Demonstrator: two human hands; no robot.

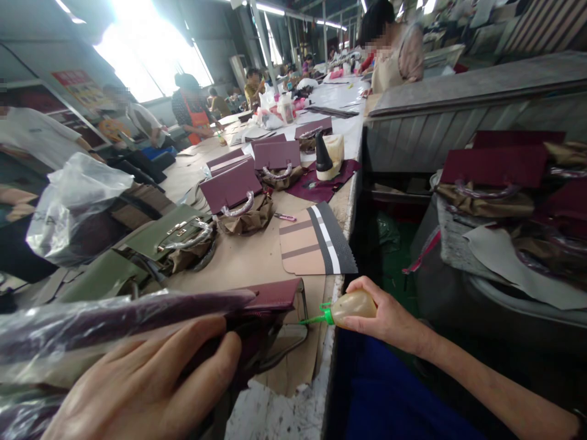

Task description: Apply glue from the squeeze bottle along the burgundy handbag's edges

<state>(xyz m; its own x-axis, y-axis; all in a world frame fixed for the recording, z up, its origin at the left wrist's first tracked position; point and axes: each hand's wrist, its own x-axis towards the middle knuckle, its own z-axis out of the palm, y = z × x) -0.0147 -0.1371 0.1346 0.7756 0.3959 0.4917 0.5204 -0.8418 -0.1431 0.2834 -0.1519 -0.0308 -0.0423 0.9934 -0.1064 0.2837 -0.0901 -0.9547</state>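
Note:
My right hand (pixel 383 311) is wrapped round a squeeze bottle (pixel 353 307) of yellowish liquid. Its green nozzle points left, with the tip close to the edge of a burgundy handbag (pixel 275 296); whether they touch I cannot tell. My left hand (pixel 156 373) grips that handbag from the near side, thumb and fingers bent over it. Clear plastic film (pixel 114 330) covers the bag's left part. A brown-and-black striped panel (pixel 307 244) lies flat on the bench beyond the bottle.
Olive handbags (pixel 160 238) lie at the left, plum bag parts (pixel 232 186) further back. A pink cutter (pixel 285 217) and a black cone-topped container (pixel 324 162) sit on the bench (pixel 238 256). Burgundy bags (pixel 495 168) rest at right. A co-worker (pixel 394 55) stands across the aisle.

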